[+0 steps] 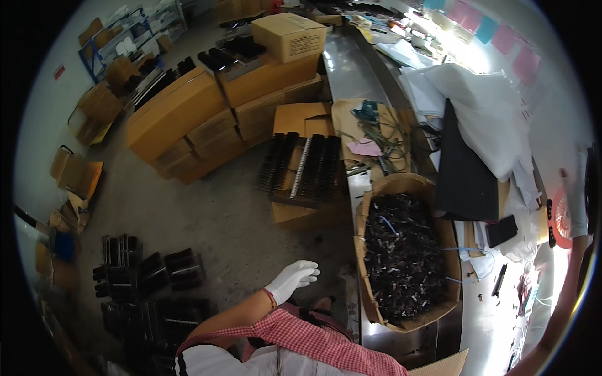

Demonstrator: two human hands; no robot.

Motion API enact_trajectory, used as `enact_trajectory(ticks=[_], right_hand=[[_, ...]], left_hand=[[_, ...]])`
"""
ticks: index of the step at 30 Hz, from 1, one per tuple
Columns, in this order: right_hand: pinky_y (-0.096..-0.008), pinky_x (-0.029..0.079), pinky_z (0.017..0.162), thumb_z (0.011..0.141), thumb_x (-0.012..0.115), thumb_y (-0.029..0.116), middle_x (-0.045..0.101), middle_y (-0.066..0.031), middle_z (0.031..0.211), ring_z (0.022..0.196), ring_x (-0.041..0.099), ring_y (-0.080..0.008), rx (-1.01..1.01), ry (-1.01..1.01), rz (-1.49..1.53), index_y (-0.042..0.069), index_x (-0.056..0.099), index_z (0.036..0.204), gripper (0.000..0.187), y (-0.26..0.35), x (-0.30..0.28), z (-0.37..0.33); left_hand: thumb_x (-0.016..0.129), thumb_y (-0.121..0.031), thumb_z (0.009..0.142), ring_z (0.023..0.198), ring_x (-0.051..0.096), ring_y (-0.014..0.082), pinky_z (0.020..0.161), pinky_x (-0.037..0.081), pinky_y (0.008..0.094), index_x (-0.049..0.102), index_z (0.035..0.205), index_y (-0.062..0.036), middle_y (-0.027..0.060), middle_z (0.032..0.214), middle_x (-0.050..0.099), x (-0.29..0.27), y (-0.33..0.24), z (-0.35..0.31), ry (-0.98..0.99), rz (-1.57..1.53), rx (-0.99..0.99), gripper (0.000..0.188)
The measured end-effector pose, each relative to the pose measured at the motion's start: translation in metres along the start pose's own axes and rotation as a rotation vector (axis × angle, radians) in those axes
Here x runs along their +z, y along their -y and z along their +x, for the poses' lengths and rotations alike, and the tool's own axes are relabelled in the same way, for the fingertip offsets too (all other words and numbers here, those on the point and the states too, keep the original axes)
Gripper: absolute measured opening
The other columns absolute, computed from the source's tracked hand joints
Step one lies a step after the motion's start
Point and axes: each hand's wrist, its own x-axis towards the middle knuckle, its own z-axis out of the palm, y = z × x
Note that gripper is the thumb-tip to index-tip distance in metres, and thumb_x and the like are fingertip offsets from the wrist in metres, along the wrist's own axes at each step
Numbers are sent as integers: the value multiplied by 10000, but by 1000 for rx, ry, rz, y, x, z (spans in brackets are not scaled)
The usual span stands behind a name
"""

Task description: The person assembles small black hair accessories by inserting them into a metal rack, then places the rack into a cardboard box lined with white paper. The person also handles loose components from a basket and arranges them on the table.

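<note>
- Concrete floor [213, 219] runs under me, with a steel bench [351, 69] along my right side.
- Nearest, my left hand [292, 279], in a white glove, hangs over the floor with fingers together, slightly curled, holding nothing.
- My right arm [564, 301] runs up the frame's edge; I cannot tell how that hand is set.
- Just beyond, the cardboard box [439, 188] of small black parts [401, 250] sits on the bench: I judge them light, stiff, tangled; best pinched singly.
- Farther off, black combs [301, 169] lie on cartons.

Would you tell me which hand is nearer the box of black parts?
Left. The left hand, gloved, hangs just left of the box; the right hand is out of view.
</note>
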Motion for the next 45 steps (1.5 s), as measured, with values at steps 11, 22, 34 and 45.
enact_trajectory(ticks=[11,22,34,45], right_hand=[[-439,418,1028,764,743,359,613,-182,1234,1184,550,-373,-727,878,965,62,612,1259,591,388,-73,185],[-287,453,910,965,542,374,646,-27,1190,1015,583,-114,8,1140,1957,55,591,1254,433,758,-23,375],[-434,524,723,932,589,425,588,-105,1206,884,577,-259,1228,1257,2187,116,561,1269,458,1067,150,533],[-485,585,766,972,470,276,669,-259,1064,919,681,-392,725,1470,1974,-62,538,1204,416,1096,208,592]], left_hand=[[528,-194,1011,1009,660,191,877,512,309,563,1284,-48,79,1148,675,-197,-21,-48,-257,-281,135,311],[493,-126,980,903,637,242,795,533,398,546,1202,-35,125,1049,652,-399,-13,-106,-690,-676,161,247],[556,-168,979,940,675,292,795,582,425,550,1250,-60,145,1079,667,-487,-112,-52,-786,-926,206,292],[628,-198,965,920,645,218,745,524,325,594,1217,-61,90,1072,675,-526,-163,-13,-759,-837,181,289]])
